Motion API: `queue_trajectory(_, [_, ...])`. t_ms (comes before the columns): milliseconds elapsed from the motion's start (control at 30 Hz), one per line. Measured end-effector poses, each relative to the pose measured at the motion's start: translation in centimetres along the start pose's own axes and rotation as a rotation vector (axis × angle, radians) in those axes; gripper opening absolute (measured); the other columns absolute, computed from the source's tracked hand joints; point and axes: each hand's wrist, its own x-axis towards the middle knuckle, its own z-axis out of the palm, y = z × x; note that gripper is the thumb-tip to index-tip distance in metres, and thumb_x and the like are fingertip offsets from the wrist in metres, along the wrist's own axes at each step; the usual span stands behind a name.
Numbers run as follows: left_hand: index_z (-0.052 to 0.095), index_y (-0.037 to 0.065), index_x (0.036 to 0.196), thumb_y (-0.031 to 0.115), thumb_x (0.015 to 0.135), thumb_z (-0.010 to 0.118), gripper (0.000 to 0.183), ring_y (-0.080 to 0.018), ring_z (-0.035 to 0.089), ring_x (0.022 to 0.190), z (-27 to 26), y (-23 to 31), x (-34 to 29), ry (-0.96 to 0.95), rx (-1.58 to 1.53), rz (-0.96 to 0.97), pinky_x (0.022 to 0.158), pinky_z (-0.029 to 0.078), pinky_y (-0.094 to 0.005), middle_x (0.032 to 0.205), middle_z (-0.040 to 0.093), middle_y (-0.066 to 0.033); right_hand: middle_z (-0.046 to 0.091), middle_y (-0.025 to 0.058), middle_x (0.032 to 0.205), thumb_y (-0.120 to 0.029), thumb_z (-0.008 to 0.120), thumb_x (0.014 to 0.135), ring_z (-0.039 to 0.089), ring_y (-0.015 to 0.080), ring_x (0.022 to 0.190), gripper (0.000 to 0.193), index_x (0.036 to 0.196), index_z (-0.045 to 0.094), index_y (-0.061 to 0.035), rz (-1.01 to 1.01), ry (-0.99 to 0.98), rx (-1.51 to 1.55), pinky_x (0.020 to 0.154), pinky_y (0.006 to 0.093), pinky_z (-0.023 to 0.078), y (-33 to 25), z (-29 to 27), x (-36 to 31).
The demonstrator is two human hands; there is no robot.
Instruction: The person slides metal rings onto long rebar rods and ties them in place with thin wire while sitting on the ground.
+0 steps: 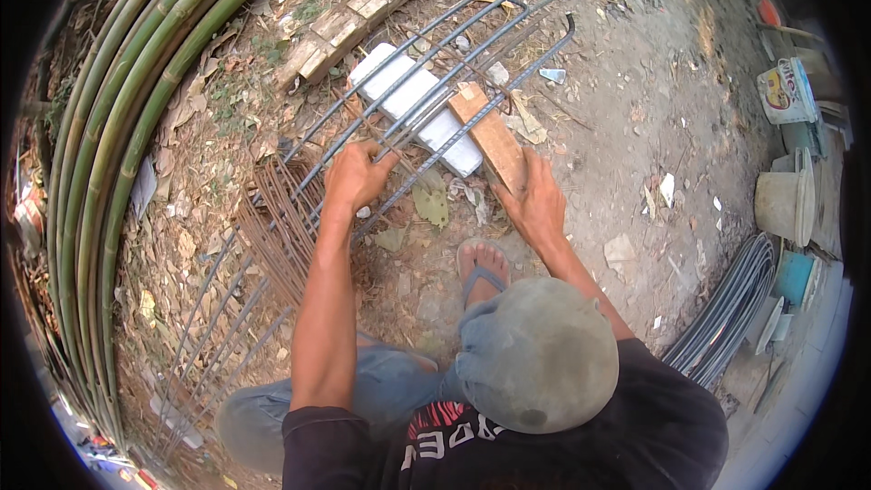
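My left hand [356,174] is closed around one of several long ribbed steel bars [386,91] with bent far ends. Right beside it, a bunch of rusty wire stirrups [279,218] is gathered around the bars. My right hand [535,204] grips the near end of a brown wooden block [497,150], its thumb on the left side. The block's far end reaches the nearest bar, which crosses over it. Beneath the bars lies a white slab [408,95], tilted across them; its material is unclear. My left fingertips are partly hidden.
Green bamboo poles [136,82] curve along the left. A plank [363,14] lies at the far side. Buckets [787,91] and a basin [785,195] stand at right, near a coil of steel rods [726,308]. Dry leaves and rubble litter the dirt floor.
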Motion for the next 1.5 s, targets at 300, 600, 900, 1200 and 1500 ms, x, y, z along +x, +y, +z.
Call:
queue_trajectory(300, [0.07,-0.006,0.089,0.033,0.077,0.088,0.044,-0.0295,0.074,0.08,-1.0,-0.5,1.4,-0.229,-0.183,0.05,0.077,0.056,-0.0408,0.083,0.073,-0.0235,0.061,0.024,0.119,-0.028,0.085,0.08,0.067,0.0451,0.101,0.078,0.145,0.045,-0.0074,-0.025,0.004,-0.03,0.081,0.0522,0.055,0.5,-0.2,0.3])
queue_trajectory(600, [0.065,-0.012,0.116,0.032,0.09,0.081,0.054,-0.0306,0.078,0.087,-2.2,0.8,4.0,-0.622,-0.347,-0.203,0.076,0.065,-0.0381,0.1,0.075,-0.0266,0.063,0.023,0.121,-0.028,0.084,0.081,0.068,0.0433,0.101,0.078,0.145,0.046,-0.0061,0.005,-0.04,-0.019,0.084,0.0507,0.056,0.7,-0.3,0.8])
queue_trajectory(900, [0.052,-0.007,0.141,0.054,0.099,0.062,0.075,-0.0374,0.075,0.101,-2.8,1.0,4.9,-0.768,-0.361,-0.305,0.084,0.064,-0.0447,0.109,0.073,-0.0306,0.064,0.0225,0.123,-0.029,0.083,0.081,0.067,0.0412,0.104,0.074,0.143,0.049,-0.0062,-0.006,-0.046,-0.004,0.087,0.049,0.056,0.3,-0.8,1.3])
queue_trajectory(1200, [0.047,-0.014,0.142,0.075,0.093,0.056,0.102,-0.0351,0.077,0.09,-2.4,1.2,3.8,-0.78,-0.375,-0.243,0.073,0.06,-0.0413,0.106,0.072,-0.0325,0.064,0.0212,0.125,-0.028,0.084,0.08,0.065,0.0406,0.111,0.076,0.143,0.049,-0.0069,-0.035,-0.045,0.006,0.09,0.0493,0.054,-0.2,-1.3,2.0])
queue_trajectory(1500, [0.062,-0.006,0.099,0.065,0.095,0.057,0.071,-0.034,0.078,0.082,-2.2,2.8,3.1,-0.638,-0.296,-0.296,0.068,0.061,-0.0407,0.097,0.073,-0.0331,0.063,0.0209,0.126,-0.028,0.086,0.077,0.065,0.0407,0.111,0.079,0.145,0.049,-0.008,-0.043,-0.08,-0.01,0.092,0.0487,0.054,-0.2,-1.9,3.0])
